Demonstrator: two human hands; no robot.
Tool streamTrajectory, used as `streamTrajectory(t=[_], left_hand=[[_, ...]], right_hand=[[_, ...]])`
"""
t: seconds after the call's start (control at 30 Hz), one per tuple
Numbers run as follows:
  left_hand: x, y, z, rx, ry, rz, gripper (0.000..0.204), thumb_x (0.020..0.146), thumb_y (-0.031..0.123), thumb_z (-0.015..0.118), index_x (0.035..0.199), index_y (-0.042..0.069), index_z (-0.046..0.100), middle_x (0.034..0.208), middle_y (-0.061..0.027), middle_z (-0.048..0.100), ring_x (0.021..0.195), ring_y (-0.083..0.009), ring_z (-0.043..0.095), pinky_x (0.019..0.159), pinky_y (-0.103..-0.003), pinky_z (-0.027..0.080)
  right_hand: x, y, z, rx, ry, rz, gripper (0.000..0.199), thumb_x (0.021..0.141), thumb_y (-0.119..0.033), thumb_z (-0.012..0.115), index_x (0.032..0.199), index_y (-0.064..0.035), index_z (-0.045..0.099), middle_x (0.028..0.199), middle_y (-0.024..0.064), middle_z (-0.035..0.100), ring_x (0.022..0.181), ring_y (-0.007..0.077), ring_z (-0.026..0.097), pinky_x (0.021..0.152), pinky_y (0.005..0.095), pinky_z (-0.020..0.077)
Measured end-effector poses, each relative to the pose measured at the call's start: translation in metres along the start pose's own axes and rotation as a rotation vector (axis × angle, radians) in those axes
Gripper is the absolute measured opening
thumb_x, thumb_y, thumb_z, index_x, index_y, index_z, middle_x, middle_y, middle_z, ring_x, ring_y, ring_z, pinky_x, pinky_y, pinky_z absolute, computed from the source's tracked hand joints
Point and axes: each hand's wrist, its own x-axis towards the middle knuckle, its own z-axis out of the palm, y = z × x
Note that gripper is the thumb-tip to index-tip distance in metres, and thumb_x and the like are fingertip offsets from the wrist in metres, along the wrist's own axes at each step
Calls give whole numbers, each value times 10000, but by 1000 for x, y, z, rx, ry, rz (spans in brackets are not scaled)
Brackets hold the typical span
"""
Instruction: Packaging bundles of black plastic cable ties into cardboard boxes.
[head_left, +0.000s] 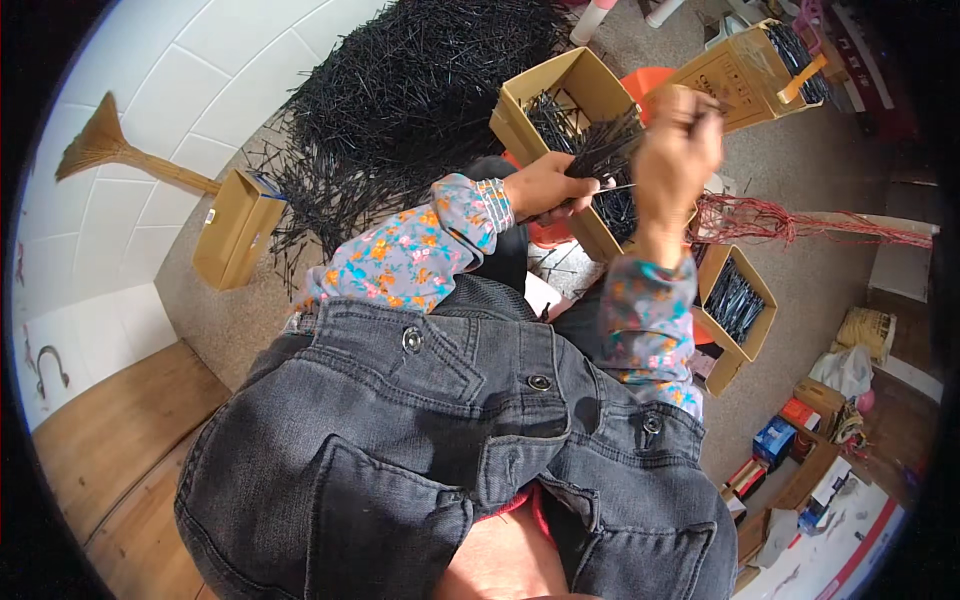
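Observation:
My left hand [548, 190] is closed round a bundle of thin black strips [608, 148] that fan out to the upper right. From beside its thumb a thin pale piece [614, 188] sticks out; its kind is unclear. My right hand [680, 150] is raised to the right of the bundle, blurred by motion, with its fingers curled in. Something dark shows at its fingertips, too smeared to name. Below both hands stands an open cardboard box [517, 112] holding more black strips. A second open box [742, 347], by my right forearm, also holds black strips.
A large heap of black strips [430, 90] covers the floor ahead. A tilted carton [722, 82] and a bundle of red wires [770, 222] are on the right. At left, a broom [125, 155] stands near a cardboard box [225, 235]. Several small boxes [775, 437] lie far right.

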Motion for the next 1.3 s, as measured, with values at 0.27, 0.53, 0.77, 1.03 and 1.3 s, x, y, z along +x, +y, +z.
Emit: streamTrajectory(t=[0.27,0.53,0.77,1.03,1.3], left_hand=[[-10,15,-1,-483,-304,-60,298,882,177,529,1125,4,526,637,7,461,448,-50,385,383,-166,293],[-14,18,1,-375,-311,-95,320,868,165,543,1138,-4,514,639,0,474,437,-42,380,376,-163,287],[-13,18,0,-275,-293,-92,340,856,153,554,1155,-4,511,642,-6,497,423,-33,371,375,-164,288],[-14,22,1,-367,-231,-56,284,856,132,557,1097,-15,531,670,-44,552,414,-41,398,369,-161,298],[-9,15,-1,-424,-177,-26,211,849,143,578,1000,1,540,691,-58,571,424,-56,432,366,-170,306]], right_hand=[[23,40,-55,403,-106,445,198,870,-184,555,906,-1,619,699,-14,570,616,85,494,552,247,410],[23,28,-24,182,-538,419,196,811,-147,616,923,12,646,782,-3,621,675,80,535,621,224,438],[20,36,-15,191,-693,171,191,793,-177,641,869,-2,652,704,-12,603,622,57,510,556,203,406],[-9,44,-40,469,-389,810,120,783,-181,646,752,-65,641,573,-59,489,424,9,342,391,184,234],[-19,54,-57,370,-616,763,131,758,-172,676,764,-45,645,569,-52,516,434,27,397,406,187,287]])
